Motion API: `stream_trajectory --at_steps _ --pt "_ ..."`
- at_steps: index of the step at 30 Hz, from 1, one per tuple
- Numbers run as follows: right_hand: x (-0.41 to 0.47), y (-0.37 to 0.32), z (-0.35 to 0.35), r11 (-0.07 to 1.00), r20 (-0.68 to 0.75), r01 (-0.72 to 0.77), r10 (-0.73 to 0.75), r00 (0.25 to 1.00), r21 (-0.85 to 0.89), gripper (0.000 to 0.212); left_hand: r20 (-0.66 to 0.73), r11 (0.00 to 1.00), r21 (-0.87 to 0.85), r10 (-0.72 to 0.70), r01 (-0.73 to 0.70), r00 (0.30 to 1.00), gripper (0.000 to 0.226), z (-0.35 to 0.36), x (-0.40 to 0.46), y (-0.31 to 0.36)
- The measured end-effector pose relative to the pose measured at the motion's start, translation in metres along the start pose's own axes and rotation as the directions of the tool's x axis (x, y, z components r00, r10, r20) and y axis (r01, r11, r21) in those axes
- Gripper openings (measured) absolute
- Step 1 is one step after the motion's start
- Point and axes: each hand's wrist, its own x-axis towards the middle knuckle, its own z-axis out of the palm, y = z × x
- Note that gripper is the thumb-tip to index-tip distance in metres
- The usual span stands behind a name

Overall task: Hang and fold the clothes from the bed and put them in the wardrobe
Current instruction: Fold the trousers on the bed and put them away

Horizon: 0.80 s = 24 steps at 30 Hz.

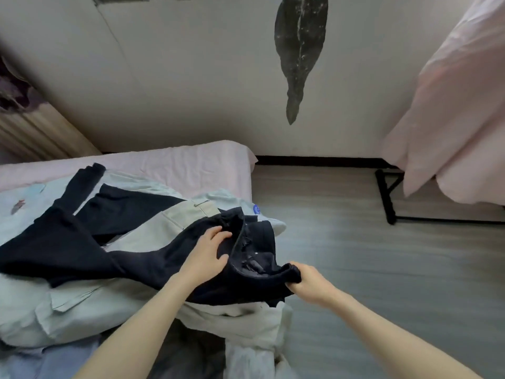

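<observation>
I'm seeing the dark navy trousers (114, 250) lying across pale clothes (54, 305) at the edge of the bed (191, 165). My right hand (306, 283) is gripping the waistband in a tight fist; my left hand (210, 253) is resting on the soft cloth, fingers loosely spread. Pink fabric (459, 110) is hanging over a black frame (385, 198)
</observation>
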Motion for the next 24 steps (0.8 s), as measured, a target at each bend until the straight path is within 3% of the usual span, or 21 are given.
stream_trajectory --at_steps 5,13,16,20,23,24 --pt "0.006 0.031 0.013 0.978 -0.081 -0.147 0.160 0.984 0.148 0.019 0.076 0.967 0.152 -0.219 0.206 0.973 0.093 -0.003 0.067 -0.015" --pt "0.022 0.055 0.014 0.945 -0.080 -0.193 0.221 0.972 0.264 0.024 0.262 0.936 0.232 -0.322 0.265 0.910 0.116 0.002 0.140 -0.036" --pt "0.027 0.061 0.010 0.937 -0.106 -0.182 0.222 0.969 0.298 0.018 0.225 0.955 0.110 -0.293 0.274 0.929 0.095 0.005 0.154 -0.050" --pt "0.035 0.060 0.004 0.920 -0.204 -0.193 0.273 0.940 0.341 0.007 0.122 0.984 -0.050 -0.166 0.173 0.979 0.024 -0.001 0.144 -0.031" --pt "0.042 0.048 -0.005 0.914 -0.292 -0.148 0.270 0.917 0.378 0.010 0.007 0.984 -0.133 -0.122 0.122 0.992 0.004 -0.013 0.113 -0.009" --pt "0.042 0.046 -0.008 0.915 -0.318 -0.130 0.262 0.911 0.382 0.012 -0.023 0.980 -0.155 -0.127 0.122 0.992 0.007 -0.014 0.103 -0.003"
